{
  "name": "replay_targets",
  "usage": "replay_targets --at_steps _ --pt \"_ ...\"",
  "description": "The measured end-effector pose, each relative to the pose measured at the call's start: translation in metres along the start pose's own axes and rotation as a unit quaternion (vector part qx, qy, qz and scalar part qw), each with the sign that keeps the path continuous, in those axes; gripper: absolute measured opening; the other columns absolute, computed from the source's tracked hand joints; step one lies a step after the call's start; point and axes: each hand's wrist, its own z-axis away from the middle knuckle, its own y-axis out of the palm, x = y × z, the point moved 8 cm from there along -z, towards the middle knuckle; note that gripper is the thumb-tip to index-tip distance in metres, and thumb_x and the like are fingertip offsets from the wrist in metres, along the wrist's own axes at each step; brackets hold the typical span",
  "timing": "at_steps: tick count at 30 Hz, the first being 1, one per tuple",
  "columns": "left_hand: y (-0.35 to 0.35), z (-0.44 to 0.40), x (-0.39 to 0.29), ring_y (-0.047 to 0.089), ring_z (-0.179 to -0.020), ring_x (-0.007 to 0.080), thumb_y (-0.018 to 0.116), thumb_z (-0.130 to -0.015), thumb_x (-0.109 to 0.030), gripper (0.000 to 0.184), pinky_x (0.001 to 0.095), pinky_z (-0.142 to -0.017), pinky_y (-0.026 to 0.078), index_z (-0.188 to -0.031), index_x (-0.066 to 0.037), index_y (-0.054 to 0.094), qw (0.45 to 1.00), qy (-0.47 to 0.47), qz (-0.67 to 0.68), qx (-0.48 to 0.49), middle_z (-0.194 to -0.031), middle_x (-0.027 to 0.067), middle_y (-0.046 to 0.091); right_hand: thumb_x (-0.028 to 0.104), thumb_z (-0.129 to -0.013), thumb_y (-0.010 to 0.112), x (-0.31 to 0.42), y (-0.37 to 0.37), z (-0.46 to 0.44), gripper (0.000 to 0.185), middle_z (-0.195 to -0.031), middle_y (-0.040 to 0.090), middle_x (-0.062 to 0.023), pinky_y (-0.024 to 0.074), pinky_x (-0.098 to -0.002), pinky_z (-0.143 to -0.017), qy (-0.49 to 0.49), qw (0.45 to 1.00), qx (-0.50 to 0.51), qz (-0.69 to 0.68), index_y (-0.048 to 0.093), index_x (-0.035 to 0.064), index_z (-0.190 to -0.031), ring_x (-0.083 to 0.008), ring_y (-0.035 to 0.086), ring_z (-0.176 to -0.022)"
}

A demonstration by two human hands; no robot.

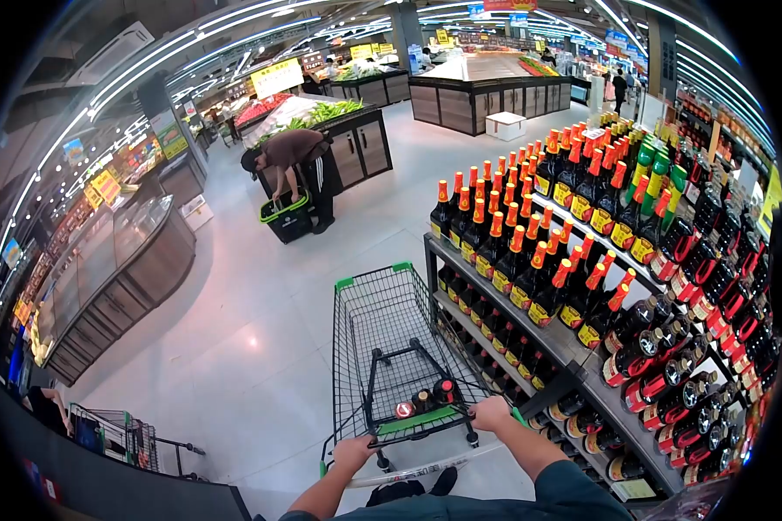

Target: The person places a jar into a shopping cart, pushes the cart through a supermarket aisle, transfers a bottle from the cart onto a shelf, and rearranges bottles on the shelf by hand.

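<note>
A black wire shopping cart [419, 423] with green trim stands in front of me. My left hand [354, 453] is closed on the near left part of its frame. On the near right side, my right hand [493, 413] is closed round the cart's frame as well. Between the hands, near the back of the basket, are a few bottles; a dark bottle [446, 391] with a red label is among them. The rest of the wire basket shows the pale floor through its mesh.
To the right, shelves [565, 339] hold many dark bottles [521, 291] with red and yellow necks. Ahead, a person [295, 156] bends over a green-rimmed black basket [287, 220]. Produce stands [361, 148] rise behind. A long counter [117, 282] and another cart [126, 438] are left.
</note>
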Motion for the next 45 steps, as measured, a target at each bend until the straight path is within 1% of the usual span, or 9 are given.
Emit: replay_targets --at_steps 9,10,12,16,22,26,29,32,45 --pt "-0.028 -0.057 0.052 0.07 -0.079 0.0314 0.063 -0.084 -0.071 0.053 0.0452 -0.066 0.054 -0.102 -0.023 0.073 0.996 -0.053 0.003 0.071 -0.083 0.0071 0.072 0.032 -0.077 0.064 0.024 -0.031 -0.068 0.027 -0.093 0.076 -0.0067 0.0549 -0.0414 -0.079 0.001 1.0 -0.017 -0.016 0.08 0.0216 -0.097 -0.0279 0.072 -0.092" --pt "-0.036 -0.065 0.055 0.07 -0.08 0.0312 0.062 -0.084 -0.072 0.054 0.045 -0.066 0.054 -0.103 -0.023 0.073 0.995 -0.057 0.006 0.077 -0.084 0.007 0.073 0.034 -0.077 0.065 0.025 -0.026 -0.08 0.031 -0.096 0.077 -0.0044 0.0552 -0.0405 -0.079 0.005 1.0 -0.002 0.002 0.08 0.0277 -0.104 -0.0265 0.073 -0.093" --pt "-0.035 -0.077 0.071 0.071 -0.083 0.0307 0.061 -0.081 -0.077 0.06 0.0444 -0.067 0.054 -0.106 -0.024 0.074 0.995 -0.052 0.011 0.082 -0.085 0.007 0.073 0.034 -0.078 0.065 0.031 -0.03 -0.095 0.03 -0.096 0.077 -0.0045 0.0551 -0.0405 -0.08 0.006 1.0 -0.011 -0.006 0.08 0.0278 -0.104 -0.0264 0.072 -0.094" --pt "-0.044 -0.104 0.101 0.071 -0.082 0.0297 0.058 -0.077 -0.083 0.067 0.0434 -0.068 0.055 -0.099 -0.022 0.074 0.995 -0.059 -0.023 0.082 -0.085 0.0065 0.073 0.032 -0.077 0.065 0.042 -0.04 -0.126 0.028 -0.095 0.077 -0.0048 0.0549 -0.0403 -0.08 0.012 1.0 -0.021 -0.019 0.08 0.0272 -0.1 -0.0262 0.072 -0.095" --pt "-0.059 -0.149 0.142 0.069 -0.072 0.0296 0.065 -0.075 -0.078 0.064 0.0427 -0.06 0.053 -0.086 -0.016 0.07 0.999 0.0 -0.042 0.025 -0.073 0.006 0.069 0.032 -0.076 0.066 0.061 -0.056 -0.165 0.028 -0.093 0.076 -0.0076 0.0557 -0.0427 -0.076 0.038 0.998 -0.026 -0.03 0.08 0.0251 -0.099 -0.0284 0.073 -0.09" --pt "-0.068 -0.179 0.173 0.068 -0.067 0.0311 0.067 -0.073 -0.077 0.062 0.0436 -0.058 0.053 -0.083 -0.015 0.067 0.998 0.047 -0.026 -0.015 -0.069 0.0072 0.067 0.032 -0.078 0.066 0.075 -0.07 -0.188 0.03 -0.097 0.076 -0.008 0.0544 -0.0418 -0.082 0.051 0.998 0.0 -0.037 0.079 0.0236 -0.104 -0.0285 0.071 -0.097" --pt "-0.075 -0.201 0.192 0.068 -0.068 0.0321 0.066 -0.073 -0.078 0.064 0.0443 -0.059 0.053 -0.083 -0.014 0.066 0.999 0.042 -0.03 0.012 -0.069 0.0079 0.067 0.033 -0.079 0.066 0.085 -0.086 -0.205 0.028 -0.095 0.076 -0.0077 0.0547 -0.0415 -0.08 0.062 0.997 -0.015 -0.039 0.08 0.0255 -0.101 -0.0276 0.072 -0.094" --pt "-0.084 -0.222 0.208 0.068 -0.07 0.0344 0.062 -0.075 -0.079 0.066 0.0465 -0.061 0.053 -0.082 -0.014 0.064 0.998 0.053 -0.015 0.026 -0.07 0.0095 0.067 0.034 -0.079 0.066 0.088 -0.086 -0.228 0.023 -0.086 0.075 -0.0073 0.0552 -0.0426 -0.073 0.061 0.995 -0.063 -0.041 0.08 0.0272 -0.095 -0.0291 0.072 -0.084" --pt "-0.086 -0.319 0.273 0.07 -0.085 0.027 0.056 -0.078 -0.081 0.068 0.0466 -0.075 0.051 -0.095 -0.019 0.075 0.994 0.055 -0.048 0.079 -0.087 0.0031 0.074 0.031 -0.079 0.063 0.101 -0.116 -0.311 0.028 -0.089 0.076 -0.0074 0.0563 -0.0424 -0.074 0.106 0.991 -0.058 -0.051 0.081 0.0263 -0.1 -0.0288 0.073 -0.088"
